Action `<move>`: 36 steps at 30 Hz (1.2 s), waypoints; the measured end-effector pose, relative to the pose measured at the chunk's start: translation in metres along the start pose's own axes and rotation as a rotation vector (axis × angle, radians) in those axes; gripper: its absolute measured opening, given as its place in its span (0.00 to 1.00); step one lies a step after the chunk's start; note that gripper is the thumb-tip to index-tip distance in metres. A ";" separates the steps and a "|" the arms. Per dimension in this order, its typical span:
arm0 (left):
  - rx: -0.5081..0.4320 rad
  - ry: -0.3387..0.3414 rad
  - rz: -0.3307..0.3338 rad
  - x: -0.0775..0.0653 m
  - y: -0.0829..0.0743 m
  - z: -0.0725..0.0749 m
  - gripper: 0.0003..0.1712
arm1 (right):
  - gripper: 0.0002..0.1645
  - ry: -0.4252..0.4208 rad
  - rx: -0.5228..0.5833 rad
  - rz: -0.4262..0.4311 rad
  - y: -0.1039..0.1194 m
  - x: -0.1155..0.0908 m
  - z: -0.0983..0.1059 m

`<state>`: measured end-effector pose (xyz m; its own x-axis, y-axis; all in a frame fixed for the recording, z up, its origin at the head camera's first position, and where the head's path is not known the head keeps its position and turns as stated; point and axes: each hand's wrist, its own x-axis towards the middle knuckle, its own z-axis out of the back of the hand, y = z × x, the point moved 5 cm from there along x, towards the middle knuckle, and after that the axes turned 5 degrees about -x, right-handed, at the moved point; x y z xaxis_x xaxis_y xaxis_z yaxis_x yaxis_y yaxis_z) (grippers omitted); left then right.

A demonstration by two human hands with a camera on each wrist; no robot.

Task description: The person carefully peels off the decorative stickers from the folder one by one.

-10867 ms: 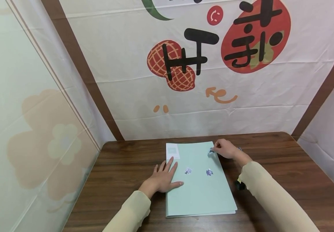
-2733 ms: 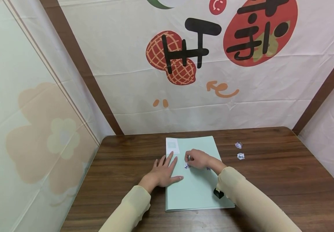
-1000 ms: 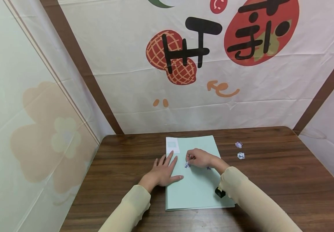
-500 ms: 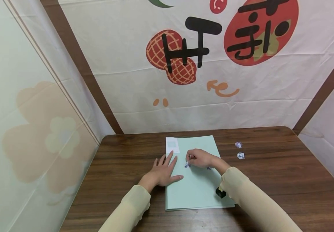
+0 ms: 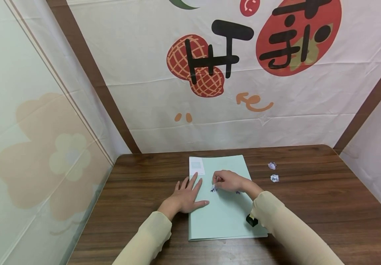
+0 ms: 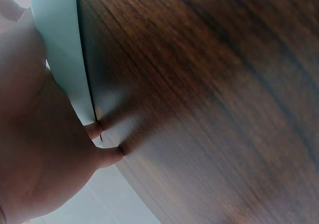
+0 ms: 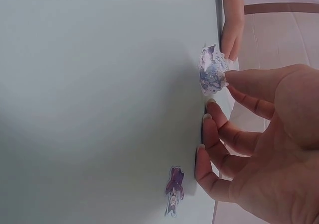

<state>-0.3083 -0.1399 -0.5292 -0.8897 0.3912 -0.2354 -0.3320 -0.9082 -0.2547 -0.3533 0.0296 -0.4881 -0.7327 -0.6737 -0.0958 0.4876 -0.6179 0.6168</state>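
A pale green folder (image 5: 226, 221) lies on the wooden table. My left hand (image 5: 184, 198) rests on its left edge with the fingers spread; in the left wrist view two fingertips (image 6: 113, 156) reach past the edge to the wood. Over the folder's middle, my right hand (image 5: 227, 181) pinches a small cut-out sticker (image 7: 212, 74) between thumb and index finger, close to the surface. The other fingers are bent with their tips against the folder. A second sticker, a purple figure (image 7: 174, 189), lies flat on the folder, mostly hidden by the right hand in the head view.
Two more stickers, an upper one (image 5: 272, 165) and a lower one (image 5: 274, 178), lie on the table (image 5: 309, 198) right of the folder. A white label (image 5: 197, 165) marks the folder's top left corner. A printed curtain (image 5: 144, 103) hangs behind the table.
Since the earliest frame, my right hand has moved from the folder's upper right to its left middle, uncovering two table stickers. Over the last second both hands stay nearly still.
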 end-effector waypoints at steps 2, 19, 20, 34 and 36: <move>-0.003 0.004 0.002 0.000 0.000 0.000 0.54 | 0.05 -0.010 0.003 -0.013 -0.001 0.000 0.001; 0.000 0.027 0.003 -0.006 -0.006 0.008 0.52 | 0.04 -0.035 0.042 -0.040 -0.003 0.000 0.003; 0.002 0.029 0.002 -0.007 -0.007 0.009 0.52 | 0.04 -0.034 0.043 -0.040 -0.003 0.000 0.003; -0.018 0.022 -0.003 0.003 0.000 0.004 0.55 | 0.04 -0.013 0.132 -0.055 -0.012 -0.008 0.018; -0.018 0.024 0.002 0.002 0.001 0.005 0.55 | 0.04 -0.012 0.139 -0.043 -0.011 -0.010 0.020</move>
<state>-0.3122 -0.1405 -0.5249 -0.8822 0.3935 -0.2586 -0.3246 -0.9061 -0.2714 -0.3605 0.0514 -0.4778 -0.7577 -0.6423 -0.1155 0.3857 -0.5835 0.7146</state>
